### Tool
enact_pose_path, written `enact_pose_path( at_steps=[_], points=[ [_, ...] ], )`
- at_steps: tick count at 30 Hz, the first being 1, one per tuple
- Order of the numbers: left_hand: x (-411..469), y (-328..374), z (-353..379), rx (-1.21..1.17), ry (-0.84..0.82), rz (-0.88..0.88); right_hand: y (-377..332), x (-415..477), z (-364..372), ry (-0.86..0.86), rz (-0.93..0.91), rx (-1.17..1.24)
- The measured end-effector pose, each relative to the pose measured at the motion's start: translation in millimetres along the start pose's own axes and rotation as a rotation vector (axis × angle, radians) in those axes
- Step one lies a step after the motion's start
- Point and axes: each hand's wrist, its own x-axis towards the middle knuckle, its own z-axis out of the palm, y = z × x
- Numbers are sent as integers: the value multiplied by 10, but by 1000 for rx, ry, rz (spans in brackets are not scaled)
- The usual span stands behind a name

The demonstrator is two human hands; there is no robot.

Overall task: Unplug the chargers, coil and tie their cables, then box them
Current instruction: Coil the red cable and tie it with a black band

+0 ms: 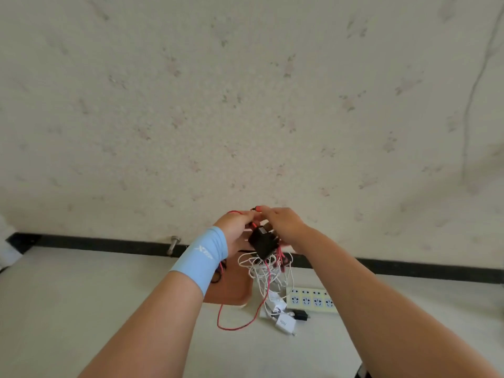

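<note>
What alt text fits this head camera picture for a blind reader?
Left hand and right hand hold up a black charger with red cable, white cables dangling. Below lie a white charger, a power strip and a brown box.

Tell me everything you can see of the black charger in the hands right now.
The black charger is a boxy, matte, plastic-looking block with a paler patch on its upper end. Tilted and raised, it is gripped between the left hand and right hand. A red cable and white cables dangle tangled below it.
</note>
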Motion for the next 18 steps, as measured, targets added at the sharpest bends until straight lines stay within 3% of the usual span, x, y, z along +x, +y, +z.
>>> enact_pose_path(
  at_steps=[3, 6, 10, 14, 18],
  points=[
    [-117, 12, 66, 115, -26, 65, -58, -53, -90, 2, 35, -28],
    [-176, -5, 34, 216, 17, 110, -136, -135, -147, -107, 84, 165],
    [-317, 20, -18, 401, 39, 144, -157, -321, -286, -125, -33, 226],
    [-456, 125, 61, 350, 14, 215, -198, -487, -358, -84, -25, 21],
    [-597, 150, 141, 346, 26, 273, -335, -562, -379, -103, 24, 205]
  ],
)
